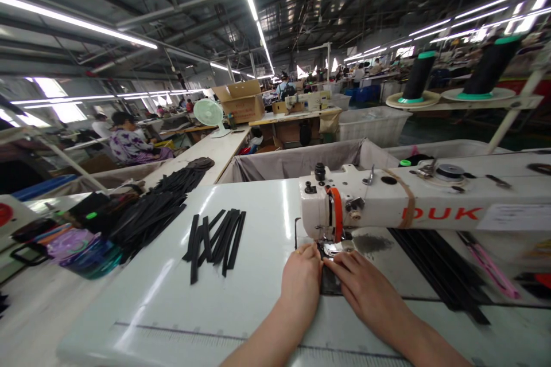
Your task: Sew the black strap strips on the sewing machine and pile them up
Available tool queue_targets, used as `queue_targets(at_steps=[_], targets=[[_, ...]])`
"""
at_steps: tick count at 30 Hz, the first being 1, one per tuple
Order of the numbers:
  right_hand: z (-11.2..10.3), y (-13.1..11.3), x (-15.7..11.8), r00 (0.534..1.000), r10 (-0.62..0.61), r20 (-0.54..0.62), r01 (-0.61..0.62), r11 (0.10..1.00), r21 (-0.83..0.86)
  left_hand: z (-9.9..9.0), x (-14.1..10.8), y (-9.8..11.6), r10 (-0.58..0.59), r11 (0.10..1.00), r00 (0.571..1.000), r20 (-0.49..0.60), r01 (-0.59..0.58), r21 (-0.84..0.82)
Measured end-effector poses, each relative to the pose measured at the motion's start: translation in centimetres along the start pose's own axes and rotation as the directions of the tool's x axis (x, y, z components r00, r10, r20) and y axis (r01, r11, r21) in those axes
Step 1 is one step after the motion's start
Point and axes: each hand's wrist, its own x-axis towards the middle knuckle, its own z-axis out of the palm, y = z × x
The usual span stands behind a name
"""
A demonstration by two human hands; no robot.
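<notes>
1. I have the left hand (301, 278) and right hand (361, 287) side by side on the table (172, 327), just in front of the sewing machine (387, 200)
2. Between them, a dark strip (330, 281) lies flat, with its far end at the presser foot (333, 249); I cannot tell whether it has been stitched
3. The left fingers (307, 252) sit close together against the strip, while the right fingers (340, 264) are slightly apart and lie flat on it; neither hand looks clamped
4. A small batch (215, 241) of black strips lies loose on the table, a larger heap (150, 223) lies farther left, and more strips (434, 266) lie right of the machine; from here, I cannot tell which are finished and which are left
</notes>
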Motion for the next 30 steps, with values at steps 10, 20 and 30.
queue_targets(at_steps=[10, 20, 30], targets=[[0.5, 0.3, -0.4, 1.000, 0.013, 0.001, -0.013, 1.000, 0.027, -0.7, -0.3, 0.1, 0.013, 1.000, 0.999, 0.042, -0.013, 0.014], [0.8, 0.6, -0.7, 0.998, 0.010, -0.060, -0.008, 0.999, 0.044, -0.8, 2.4, -2.9, 0.018, 0.989, 0.998, 0.055, -0.026, 0.145], [0.3, 0.4, -0.9, 0.999, 0.017, -0.033, -0.013, 0.993, 0.114, -4.8, 1.3, -4.3, -0.419, 0.859, 0.892, -0.169, 0.450, 0.245]])
